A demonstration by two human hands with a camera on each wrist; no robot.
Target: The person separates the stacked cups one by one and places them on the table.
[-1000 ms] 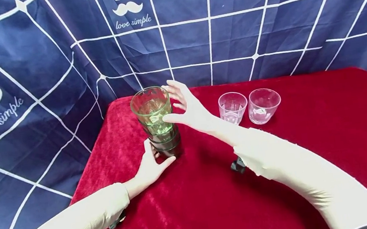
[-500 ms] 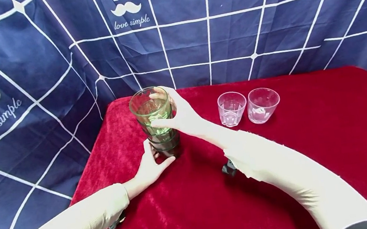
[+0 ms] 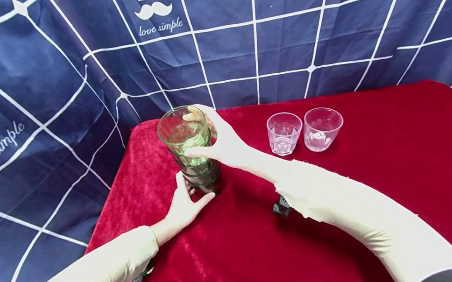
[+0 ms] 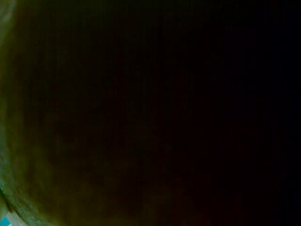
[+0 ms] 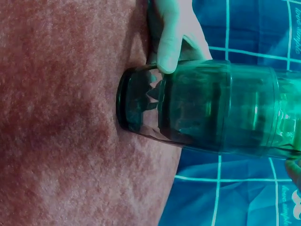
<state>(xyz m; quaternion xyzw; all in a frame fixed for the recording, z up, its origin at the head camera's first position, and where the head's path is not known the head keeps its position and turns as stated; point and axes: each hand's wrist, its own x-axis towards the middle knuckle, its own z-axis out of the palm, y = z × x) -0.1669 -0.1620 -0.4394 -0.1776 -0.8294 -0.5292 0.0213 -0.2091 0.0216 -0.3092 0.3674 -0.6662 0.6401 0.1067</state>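
Observation:
A tall stack of tinted glasses (image 3: 195, 163) stands on the red cloth, pale green at the top and darker toward the base. My right hand (image 3: 223, 139) grips the top green glass (image 3: 178, 130), its thumb on the near side and fingers at the far side of the rim. Around the bottom of the stack my left hand (image 3: 183, 207) holds the dark lower glass (image 5: 138, 101), thumb in front and fingers partly hidden behind. The right wrist view shows the stack sideways, with the left thumb (image 5: 169, 52) against it. The left wrist view is almost wholly dark.
Two clear glasses, one on the left (image 3: 285, 133) and one on the right (image 3: 323, 129), stand side by side to the right of the stack. A red velvet cloth (image 3: 264, 249) covers the table. Blue curtains with white lines (image 3: 281, 40) hang behind and at the left.
My right hand has moved left onto the top green glass and its fingers have closed round it. The left hand stays at the base of the stack.

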